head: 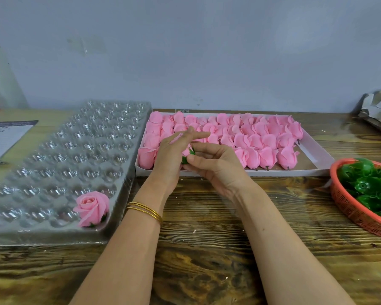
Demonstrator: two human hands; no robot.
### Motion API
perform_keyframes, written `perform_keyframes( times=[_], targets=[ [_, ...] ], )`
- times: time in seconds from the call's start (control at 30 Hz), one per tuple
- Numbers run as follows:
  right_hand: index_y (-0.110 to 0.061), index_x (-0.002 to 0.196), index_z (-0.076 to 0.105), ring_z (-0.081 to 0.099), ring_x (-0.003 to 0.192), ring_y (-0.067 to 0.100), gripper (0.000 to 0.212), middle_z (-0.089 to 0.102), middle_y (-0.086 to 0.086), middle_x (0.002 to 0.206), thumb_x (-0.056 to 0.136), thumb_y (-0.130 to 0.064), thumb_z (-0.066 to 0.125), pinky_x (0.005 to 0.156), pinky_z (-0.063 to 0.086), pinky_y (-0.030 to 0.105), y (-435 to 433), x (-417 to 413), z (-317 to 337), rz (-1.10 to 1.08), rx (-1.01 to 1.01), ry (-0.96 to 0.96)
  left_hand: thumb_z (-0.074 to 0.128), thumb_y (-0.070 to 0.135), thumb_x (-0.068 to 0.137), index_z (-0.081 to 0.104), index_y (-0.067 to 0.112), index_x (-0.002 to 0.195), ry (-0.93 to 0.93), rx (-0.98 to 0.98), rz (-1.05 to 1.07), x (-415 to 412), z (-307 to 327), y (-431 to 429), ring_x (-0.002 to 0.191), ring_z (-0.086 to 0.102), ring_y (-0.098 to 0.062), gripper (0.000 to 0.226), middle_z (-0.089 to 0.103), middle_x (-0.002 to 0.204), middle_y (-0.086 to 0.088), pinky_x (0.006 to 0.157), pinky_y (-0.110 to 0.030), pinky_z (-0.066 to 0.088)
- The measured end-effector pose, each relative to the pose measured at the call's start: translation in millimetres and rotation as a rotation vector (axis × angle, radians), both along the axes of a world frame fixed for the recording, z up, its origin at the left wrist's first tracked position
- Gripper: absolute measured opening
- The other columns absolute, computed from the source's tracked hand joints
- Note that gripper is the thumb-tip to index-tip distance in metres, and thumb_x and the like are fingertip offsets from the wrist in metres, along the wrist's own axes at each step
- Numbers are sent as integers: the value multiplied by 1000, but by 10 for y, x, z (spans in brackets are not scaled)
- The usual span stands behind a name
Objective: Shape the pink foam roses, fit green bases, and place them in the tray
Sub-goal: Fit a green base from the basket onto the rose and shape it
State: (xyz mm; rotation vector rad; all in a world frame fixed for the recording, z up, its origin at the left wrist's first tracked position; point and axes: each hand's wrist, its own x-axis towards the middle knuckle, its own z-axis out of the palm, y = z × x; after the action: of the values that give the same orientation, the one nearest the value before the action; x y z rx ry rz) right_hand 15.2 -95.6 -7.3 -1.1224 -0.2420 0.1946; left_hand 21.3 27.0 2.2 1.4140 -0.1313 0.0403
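At frame centre we hold one pink rose (186, 150) over the table (207, 216), left grip (174, 150) curled around its petals, right grip (213, 166) pinching the green base (184, 160), one finished rose (92, 208) in the clear tray (53, 150) lower left

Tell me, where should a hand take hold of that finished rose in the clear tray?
Probably from above, pinching lightly low around the outer petals of the finished rose: its bloom faces up and its green base sits down in a cell of the clear tray.
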Motion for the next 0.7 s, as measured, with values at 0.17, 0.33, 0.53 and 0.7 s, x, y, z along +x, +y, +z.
perform_keyframes(
  times=[0.17,0.33,0.53,0.7],
  targets=[
    [0,85,75,71,69,15,23,72,7,70,84,15,57,68,61,30,-20,-3,29,65,89,37,56,53,83,81,30,87,2,20,-14,-33,24,-5,129,51,-12,34,65,127,-5,112,-45,38],
    [-1,88,71,72,70,17,17,72,7,70,79,11,64,71,62,32,-17,-2,17,70,63,38,57,48,91,81,29,86,-12,27,-36,-42,29,-11,120,55,0,31,68,123,2,101,-32,43],
    [1,102,67,69,73,14,28,69,2,70,75,4,68,80,61,37,-25,-2,20,136,4,1,57,40,95,81,28,87,7,46,-75,-10,-8,6,126,52,-8,28,69,123,0,103,-36,42],
    [0,97,70,71,78,19,21,71,7,76,81,12,64,79,61,34,-22,-23,33,50,-34,-34,70,53,74,78,26,102,37,-19,-41,1,4,-13,118,61,-20,40,73,108,4,96,-41,52]
  ],
)
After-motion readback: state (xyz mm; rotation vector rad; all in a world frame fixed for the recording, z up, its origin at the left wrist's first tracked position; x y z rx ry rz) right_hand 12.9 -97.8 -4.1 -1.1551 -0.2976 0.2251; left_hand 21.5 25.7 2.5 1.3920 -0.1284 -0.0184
